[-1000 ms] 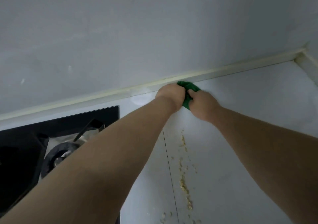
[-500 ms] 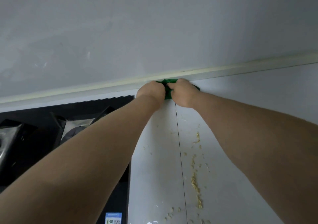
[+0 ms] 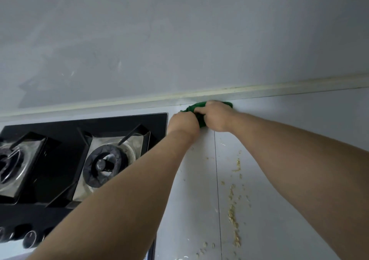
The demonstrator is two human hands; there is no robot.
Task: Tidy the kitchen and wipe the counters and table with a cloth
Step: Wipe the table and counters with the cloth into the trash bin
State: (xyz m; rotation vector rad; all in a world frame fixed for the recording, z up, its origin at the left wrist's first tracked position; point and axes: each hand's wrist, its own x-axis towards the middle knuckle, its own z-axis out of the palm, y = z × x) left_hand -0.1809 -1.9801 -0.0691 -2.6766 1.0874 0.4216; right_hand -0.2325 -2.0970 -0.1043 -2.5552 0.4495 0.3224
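At the back of the counter (image 3: 289,124), close against the trim (image 3: 139,100) under the wall, a green cloth (image 3: 194,108) lies bunched on the surface. Both hands clench it: the left hand (image 3: 183,124) grips its left end, and the right hand (image 3: 217,116) curls over the rest. Just left of them sits the black hob (image 3: 60,156). Crumbs (image 3: 232,212) trail along the counter nearer the person, right of a seam.

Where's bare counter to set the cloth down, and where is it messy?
Bare: the counter right of the right hand and green cloth, along the wall strip. The band between hob and seam looks mostly bare too, partly hidden by the left forearm. Messy: crumbs trail down just right of the seam.
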